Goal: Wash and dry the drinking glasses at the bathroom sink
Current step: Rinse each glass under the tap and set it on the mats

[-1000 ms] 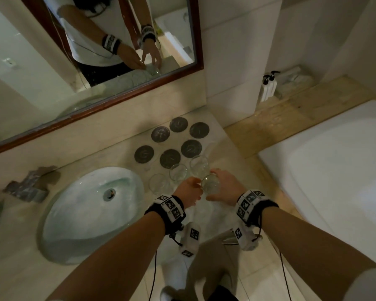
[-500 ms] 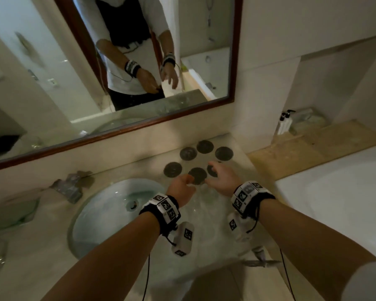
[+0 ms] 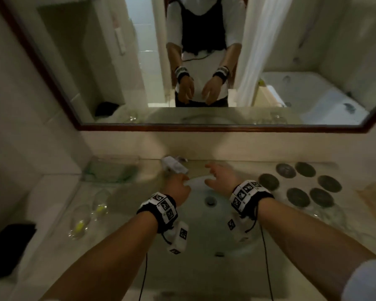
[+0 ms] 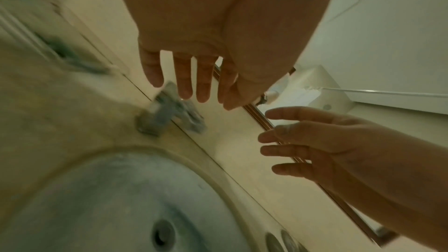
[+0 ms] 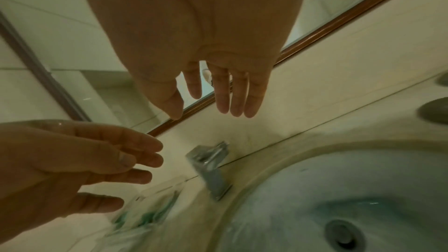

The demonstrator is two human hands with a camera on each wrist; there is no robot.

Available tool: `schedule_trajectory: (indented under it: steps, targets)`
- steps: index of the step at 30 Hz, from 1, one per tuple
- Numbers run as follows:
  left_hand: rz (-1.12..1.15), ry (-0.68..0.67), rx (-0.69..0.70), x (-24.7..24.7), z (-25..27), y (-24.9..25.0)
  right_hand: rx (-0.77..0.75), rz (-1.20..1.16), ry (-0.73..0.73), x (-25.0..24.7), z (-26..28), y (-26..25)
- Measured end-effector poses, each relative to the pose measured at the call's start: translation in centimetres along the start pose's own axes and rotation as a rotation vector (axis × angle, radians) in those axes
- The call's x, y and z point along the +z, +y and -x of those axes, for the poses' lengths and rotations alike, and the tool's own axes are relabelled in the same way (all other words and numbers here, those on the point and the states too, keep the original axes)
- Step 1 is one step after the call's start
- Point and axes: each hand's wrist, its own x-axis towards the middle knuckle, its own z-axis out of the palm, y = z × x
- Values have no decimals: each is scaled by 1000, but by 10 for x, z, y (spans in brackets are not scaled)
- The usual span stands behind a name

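Clear glasses [image 3: 89,216] sit on the counter [image 3: 52,213] left of the sink [image 3: 206,227], two with yellow bits inside, well apart from both hands. Left hand [image 3: 178,187] hovers over the basin near the faucet [image 3: 174,166], fingers loose, gripping nothing. Right hand [image 3: 220,178] beside it, fingers spread, also empty. Dark round coasters [image 3: 300,185] lie right of the sink. Mirror [image 3: 204,61] behind.

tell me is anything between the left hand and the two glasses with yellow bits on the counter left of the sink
Nothing visible blocks it. The left hand hovers open over the sink's back edge near the faucet. The two glasses stand on bare counter to its left; the glass tray sits further back, off that path.
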Motion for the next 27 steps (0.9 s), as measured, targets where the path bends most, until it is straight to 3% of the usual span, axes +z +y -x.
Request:
schedule_trajectory:
  steps: [6, 11, 22, 27]
  targets:
    - [-55, 105, -202, -93, 0, -111, -158, 35, -99, 74, -68, -115]
    - [-106, 150, -354, -140, 8, -181, -131, 54, -240, 134, -99, -165]
    - [-148, 273, -499, -190, 34, -278, -200, 2, -521, 248, -148, -250]
    - [-216, 264, -505, -198, 43, -305, -233, 1, -518, 278, -152, -272]
